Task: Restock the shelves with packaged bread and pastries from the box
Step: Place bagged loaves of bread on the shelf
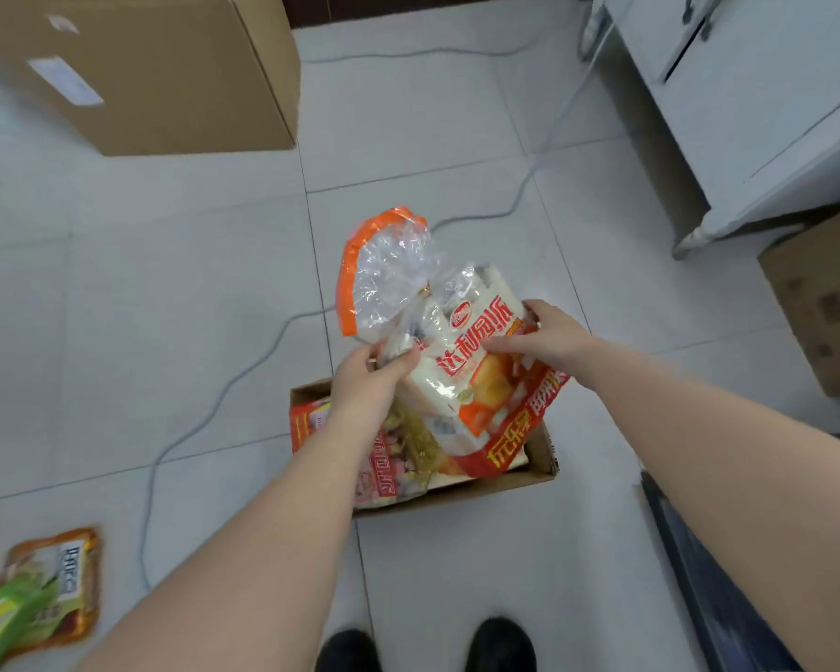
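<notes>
Head view: cable [243,375] beside box [546,460].

bread bag [461,375]: red Chinese print, mirrored, "达利园" legible; other labels blurred

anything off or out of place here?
Yes: a grey cable snakes loose across the floor beside the open box, and two snack packets lie on the tiles at lower left. The bread bag looks intact.

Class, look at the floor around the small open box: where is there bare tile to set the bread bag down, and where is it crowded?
Bare tile lies left of the small box, between it and the grey cable. Crowded: inside the box and the near-left packets.
</notes>
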Demonstrator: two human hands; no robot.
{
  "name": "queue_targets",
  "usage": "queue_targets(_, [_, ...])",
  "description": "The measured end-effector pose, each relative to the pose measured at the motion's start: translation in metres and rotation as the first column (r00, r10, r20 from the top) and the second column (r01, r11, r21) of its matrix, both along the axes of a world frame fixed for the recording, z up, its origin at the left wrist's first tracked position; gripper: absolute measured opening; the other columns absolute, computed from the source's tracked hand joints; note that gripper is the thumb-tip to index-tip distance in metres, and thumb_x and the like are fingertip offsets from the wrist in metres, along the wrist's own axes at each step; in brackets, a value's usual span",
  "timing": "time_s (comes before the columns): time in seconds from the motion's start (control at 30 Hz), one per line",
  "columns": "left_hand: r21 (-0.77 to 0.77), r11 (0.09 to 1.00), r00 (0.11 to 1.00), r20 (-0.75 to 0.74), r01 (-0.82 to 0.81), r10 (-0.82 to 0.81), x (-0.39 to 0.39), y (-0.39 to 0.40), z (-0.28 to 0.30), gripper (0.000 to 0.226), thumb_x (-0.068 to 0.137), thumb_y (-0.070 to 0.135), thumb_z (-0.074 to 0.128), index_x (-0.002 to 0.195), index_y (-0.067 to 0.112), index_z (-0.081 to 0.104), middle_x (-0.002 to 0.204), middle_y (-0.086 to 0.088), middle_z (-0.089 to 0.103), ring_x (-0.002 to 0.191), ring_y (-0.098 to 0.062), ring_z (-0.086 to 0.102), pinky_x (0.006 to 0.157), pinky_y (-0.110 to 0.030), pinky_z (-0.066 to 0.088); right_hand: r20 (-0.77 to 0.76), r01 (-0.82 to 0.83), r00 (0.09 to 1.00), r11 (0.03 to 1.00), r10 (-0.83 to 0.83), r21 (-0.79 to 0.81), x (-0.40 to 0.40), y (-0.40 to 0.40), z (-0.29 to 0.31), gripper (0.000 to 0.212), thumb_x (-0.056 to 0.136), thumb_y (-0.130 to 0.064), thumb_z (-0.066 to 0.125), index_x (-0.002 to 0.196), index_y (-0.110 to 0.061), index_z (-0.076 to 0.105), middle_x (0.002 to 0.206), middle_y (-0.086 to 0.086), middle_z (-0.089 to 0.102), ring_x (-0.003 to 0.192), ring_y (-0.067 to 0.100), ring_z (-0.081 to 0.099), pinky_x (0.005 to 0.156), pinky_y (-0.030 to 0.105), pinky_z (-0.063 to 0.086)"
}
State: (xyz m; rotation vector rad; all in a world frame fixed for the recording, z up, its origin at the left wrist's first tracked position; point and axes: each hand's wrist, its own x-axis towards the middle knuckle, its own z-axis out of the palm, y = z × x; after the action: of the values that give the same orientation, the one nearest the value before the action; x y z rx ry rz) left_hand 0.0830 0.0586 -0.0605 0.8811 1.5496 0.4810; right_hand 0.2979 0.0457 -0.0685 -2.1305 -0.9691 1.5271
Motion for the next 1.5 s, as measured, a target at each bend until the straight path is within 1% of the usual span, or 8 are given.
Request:
queue_targets(0.17, [0.091, 0.976, 0.979, 0.022, 0.2, -0.203, -0.012, 0.043, 0.133, 0.037, 0.083, 0.022, 0.069, 0.118, 0.011, 0.061, 0.104, -0.008, 0.067, 0.087, -0.022, 0.062, 0.078, -0.036, 0.052, -0.072, 0.045, 0.996, 0.999, -0.043, 0.022, 0.02, -0.005, 0.14, 0.075, 0.047, -0.051, 0.086, 0.105, -0.021, 0.049, 0.119, 0.005, 0.059, 0.108, 0.023, 0.057, 0.092, 0.037, 0.047])
queue_targets(0.27, [0.187, 0.951, 0.965, 0.042, 0.245, -0.257, 0.001, 0.064, 0.239, 0.016, 0.085, 0.021, 0.066, 0.1, 0.015, 0.066, 0.086, -0.001, 0.068, 0.071, -0.014, 0.061, 0.065, -0.025, 0.053, -0.163, 0.122, 0.981, 0.985, -0.102, 0.12, 0.027, -0.009, 0.242, 0.06, 0.067, -0.036, 0.08, 0.111, -0.02, 0.042, 0.114, 0.003, 0.057, 0.102, 0.021, 0.06, 0.087, 0.036, 0.05])
queue_targets(0.4, [0.335, 0.912, 0.962, 0.055, 0.236, -0.268, 0.029, 0.075, 0.396, 0.014, 0.085, 0.031, 0.066, 0.085, 0.017, 0.066, 0.083, -0.001, 0.068, 0.073, -0.017, 0.061, 0.075, -0.032, 0.051, -0.335, 0.267, 0.926, 0.93, -0.174, 0.253, 0.038, -0.017, 0.384, 0.056, 0.074, -0.029, 0.075, 0.121, -0.012, 0.05, 0.105, 0.006, 0.069, 0.093, 0.023, 0.067, 0.082, 0.036, 0.054])
queue_targets(0.7, [0.632, 0.765, 0.946, 0.155, 0.126, -0.284, 0.085, 0.052, 0.638, 0.05, 0.084, 0.055, 0.058, 0.105, 0.011, 0.061, 0.094, -0.001, 0.069, 0.073, -0.012, 0.064, 0.052, -0.022, 0.05, -0.361, 0.485, 0.874, 0.622, -0.325, 0.615, 0.056, -0.047, 0.622, 0.054, 0.075, -0.034, 0.075, 0.12, -0.017, 0.049, 0.101, 0.008, 0.071, 0.083, 0.027, 0.071, 0.073, 0.041, 0.058])
queue_targets(1.0, [0.783, 0.528, 0.786, 0.082, 0.33, -0.613, 0.124, 0.021, 0.709, 0.072, 0.076, 0.032, 0.074, 0.137, 0.017, 0.039, 0.127, -0.004, 0.058, 0.101, -0.019, 0.06, 0.077, -0.03, 0.05, -0.384, 0.581, 0.765, 0.299, -0.516, 0.757, 0.07, -0.098, 0.73, 0.055, 0.076, -0.04, 0.074, 0.12, -0.017, 0.049, 0.1, 0.004, 0.07, 0.082, 0.024, 0.071, 0.065, 0.037, 0.058])
queue_targets(1.1, [0.817, 0.478, 0.741, 0.095, 0.323, -0.664, 0.138, 0.013, 0.725, 0.071, 0.077, 0.034, 0.073, 0.137, 0.017, 0.039, 0.129, -0.003, 0.057, 0.103, -0.018, 0.059, 0.08, -0.031, 0.049, -0.417, 0.607, 0.74, 0.257, -0.528, 0.752, 0.076, -0.118, 0.748, 0.059, 0.079, -0.049, 0.067, 0.125, -0.017, 0.048, 0.108, 0.007, 0.07, 0.091, 0.027, 0.071, 0.08, 0.046, 0.057])
queue_targets(1.23, [0.853, 0.412, 0.659, 0.111, 0.321, -0.744, 0.154, 0.003, 0.74, 0.061, 0.078, 0.029, 0.073, 0.131, 0.016, 0.045, 0.123, -0.003, 0.06, 0.099, -0.017, 0.06, 0.077, -0.027, 0.052, -0.463, 0.64, 0.711, 0.214, -0.529, 0.738, 0.076, -0.151, 0.763, 0.055, 0.084, -0.055, 0.055, 0.125, -0.019, 0.051, 0.113, 0.006, 0.07, 0.094, 0.027, 0.071, 0.07, 0.039, 0.057])
queue_targets(1.5, [0.795, 0.47, 0.393, 0.32, 0.384, -0.862, 0.196, -0.035, 0.765, 0.073, 0.079, 0.025, 0.072, 0.141, 0.014, 0.035, 0.123, -0.012, 0.062, 0.093, -0.023, 0.067, 0.076, -0.035, 0.057, -0.394, 0.58, 0.712, 0.171, -0.581, 0.796, 0.072, -0.227, 0.774, 0.065, 0.072, -0.047, 0.07, 0.124, -0.013, 0.05, 0.11, 0.009, 0.069, 0.093, 0.025, 0.071, 0.077, 0.038, 0.059])
